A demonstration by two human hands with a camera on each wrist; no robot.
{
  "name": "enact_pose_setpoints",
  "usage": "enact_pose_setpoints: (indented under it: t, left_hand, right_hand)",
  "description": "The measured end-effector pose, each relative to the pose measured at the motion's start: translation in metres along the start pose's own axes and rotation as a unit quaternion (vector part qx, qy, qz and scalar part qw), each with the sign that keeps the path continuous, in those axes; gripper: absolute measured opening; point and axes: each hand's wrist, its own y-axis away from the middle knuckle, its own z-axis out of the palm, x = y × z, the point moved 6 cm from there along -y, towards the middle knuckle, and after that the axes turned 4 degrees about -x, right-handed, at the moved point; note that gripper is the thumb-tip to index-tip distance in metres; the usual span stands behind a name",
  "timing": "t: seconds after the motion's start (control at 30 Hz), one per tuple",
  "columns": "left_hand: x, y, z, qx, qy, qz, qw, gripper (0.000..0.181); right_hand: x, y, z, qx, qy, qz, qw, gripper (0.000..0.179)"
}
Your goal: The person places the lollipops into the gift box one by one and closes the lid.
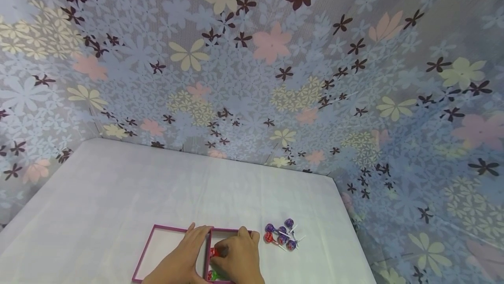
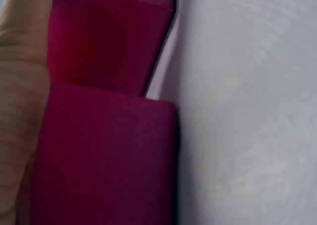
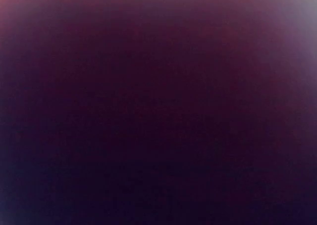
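Note:
A magenta-edged box (image 1: 143, 255) with a pale inside lies open in the head view, its two halves side by side. My left hand (image 1: 183, 251) lies across the middle, holding the box where the halves meet. In the left wrist view, that hand (image 2: 22, 96) is against the magenta box walls (image 2: 106, 155). My right hand (image 1: 240, 255) reaches into the right half, thumb and fingers bent at a red-wrapped candy (image 1: 214, 252), which they seem to pinch. A green-wrapped candy (image 1: 214, 275) lies below it. The right wrist view is dark and blurred.
Several purple-wrapped lollipops (image 1: 290, 245) and a red one (image 1: 268, 237) lie in a loose pile right of the box, white sticks pointing various ways. A white cloth (image 1: 157, 183) covers the table. Flower-patterned fabric (image 1: 236, 78) hangs behind and at the sides.

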Motion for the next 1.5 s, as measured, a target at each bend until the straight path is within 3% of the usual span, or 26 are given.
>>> enact_pose_setpoints:
  t: [0.3, 0.63, 0.8, 1.1, 1.27, 1.37, 1.5]
  left_hand:
    - [0.003, -0.001, -0.003, 0.01, -0.009, 0.0, 0.9999, 0.133]
    - [0.005, -0.001, -0.004, 0.044, -0.021, 0.052, 0.9975, 0.13]
    - [0.003, 0.0, -0.003, 0.025, -0.007, 0.033, 0.9991, 0.131]
    - [0.0, 0.001, 0.003, -0.013, 0.004, -0.004, 0.9999, 0.133]
    - [0.0, 0.001, 0.003, -0.041, 0.043, -0.039, 0.9975, 0.134]
    - [-0.002, 0.001, 0.002, -0.052, 0.074, -0.064, 0.9938, 0.134]
    - [-0.002, 0.0, 0.002, -0.058, 0.08, -0.065, 0.993, 0.134]
  right_hand:
    - [-0.001, 0.001, -0.001, 0.003, 0.001, -0.017, 0.9999, 0.026]
    - [0.0, 0.001, -0.002, -0.016, -0.01, -0.016, 0.9997, 0.027]
    - [0.002, 0.002, -0.007, -0.006, -0.046, -0.023, 0.9986, 0.029]
    - [0.021, 0.006, -0.013, 0.05, -0.122, -0.022, 0.991, 0.031]
    - [0.042, 0.009, -0.021, 0.071, -0.206, 0.016, 0.9758, 0.028]
    - [0.054, 0.011, -0.024, 0.062, -0.223, 0.043, 0.9718, 0.029]
    - [0.07, 0.018, -0.028, 0.052, -0.242, 0.088, 0.9649, 0.03]
